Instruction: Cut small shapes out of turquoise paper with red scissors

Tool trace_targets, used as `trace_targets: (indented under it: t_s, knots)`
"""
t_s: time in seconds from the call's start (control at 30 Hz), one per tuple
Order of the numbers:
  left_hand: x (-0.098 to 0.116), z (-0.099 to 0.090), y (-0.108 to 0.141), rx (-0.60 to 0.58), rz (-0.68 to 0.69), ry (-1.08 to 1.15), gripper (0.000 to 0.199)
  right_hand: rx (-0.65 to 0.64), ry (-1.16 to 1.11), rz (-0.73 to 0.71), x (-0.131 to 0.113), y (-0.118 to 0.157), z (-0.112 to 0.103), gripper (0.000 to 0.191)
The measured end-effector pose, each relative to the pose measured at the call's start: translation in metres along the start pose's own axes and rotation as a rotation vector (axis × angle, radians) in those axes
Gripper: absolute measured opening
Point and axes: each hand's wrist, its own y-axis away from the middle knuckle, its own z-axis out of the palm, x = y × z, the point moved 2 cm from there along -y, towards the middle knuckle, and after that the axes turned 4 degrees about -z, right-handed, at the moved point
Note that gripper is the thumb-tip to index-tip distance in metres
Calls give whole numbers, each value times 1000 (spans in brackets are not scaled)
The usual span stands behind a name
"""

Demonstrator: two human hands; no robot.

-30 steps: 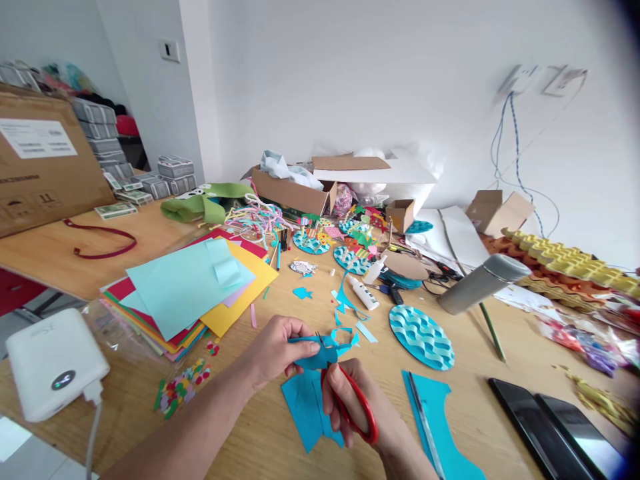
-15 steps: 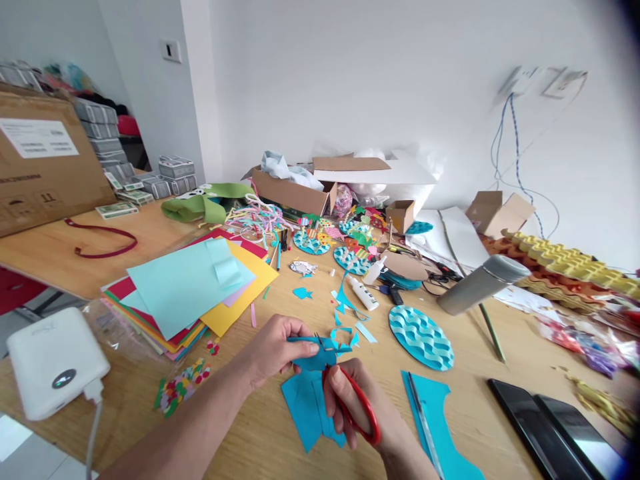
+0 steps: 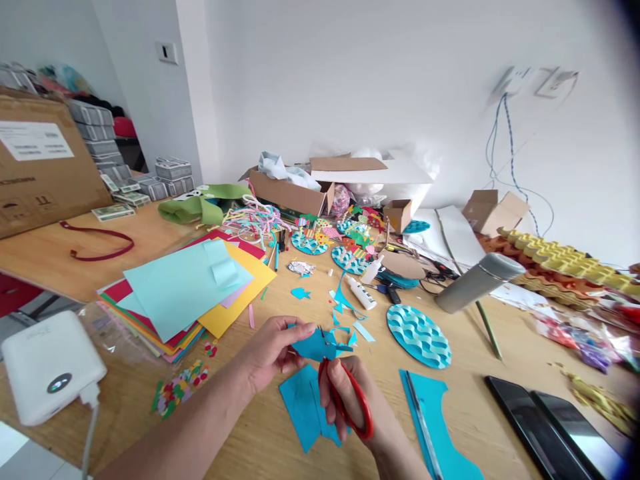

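Note:
My left hand [image 3: 277,350] pinches a small piece of blue paper [image 3: 309,345] between thumb and fingers. Red-handled scissors [image 3: 361,407] are gripped in my right hand [image 3: 347,390], their blades at the right side of that paper. Below both hands, blue paper sheets [image 3: 303,407] lie on the table, partly hidden by my right hand. Blue offcuts [image 3: 345,333] are scattered just beyond the blades. A blue fish cutout [image 3: 301,293] rests farther back. To the right, a pen [image 3: 423,420] lies on another blue sheet [image 3: 447,433].
A stack of coloured paper [image 3: 175,287] and a white power bank [image 3: 54,367] stand left. Beyond are a glue bottle [image 3: 362,293] and a wavy blue oval [image 3: 419,336]. A grey flask [image 3: 477,283] and phones [image 3: 525,427] lie right; cardboard boxes [image 3: 290,190] line the wall.
The blue paper has been turned and tilted in my left hand. My right hand still holds the scissors at its edge. The whole view has shifted slightly.

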Motion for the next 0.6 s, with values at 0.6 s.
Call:
trace_targets:
  t_s: [0.6]
  knots:
    - [-9,10,-2,64,87,30,29,74,6,50,-1,-3,7,74]
